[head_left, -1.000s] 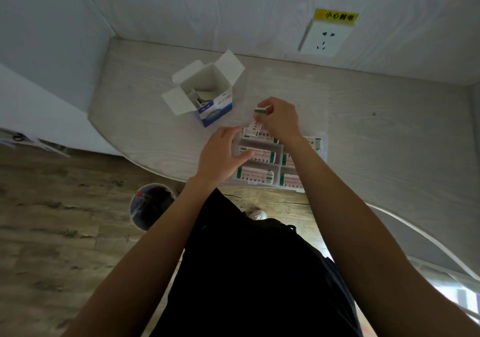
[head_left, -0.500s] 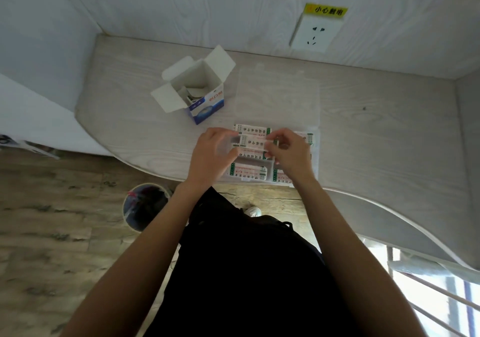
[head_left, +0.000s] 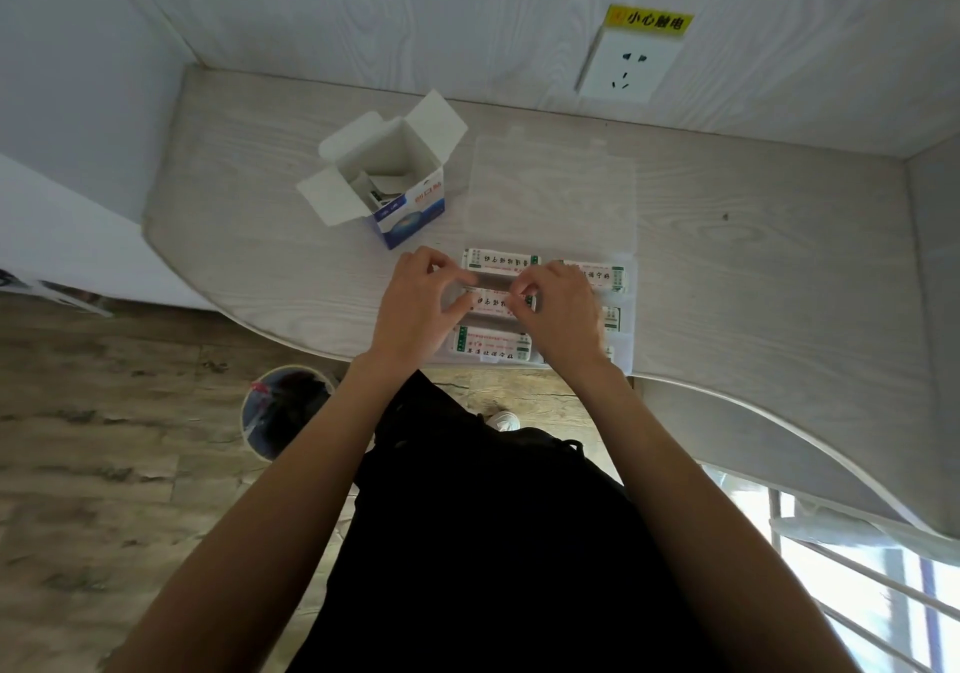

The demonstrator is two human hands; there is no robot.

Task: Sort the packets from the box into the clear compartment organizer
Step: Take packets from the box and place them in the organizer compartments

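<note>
I see a packet (head_left: 493, 301) in the middle left compartment of the clear organizer (head_left: 631, 319), which sits at the near edge of the table (head_left: 753, 257). Both grips hold this packet: my left hand (head_left: 421, 303) pinches its end at 9 o'clock, my right hand (head_left: 561, 309) pinches the end at 3 o'clock. More packets fill neighbouring compartments. The open box (head_left: 400, 184) stands at 11 o'clock from the organizer, close by.

left hand (head_left: 415, 303): fingers curled, pinching | right hand (head_left: 563, 309): fingers curled, pinching
</note>
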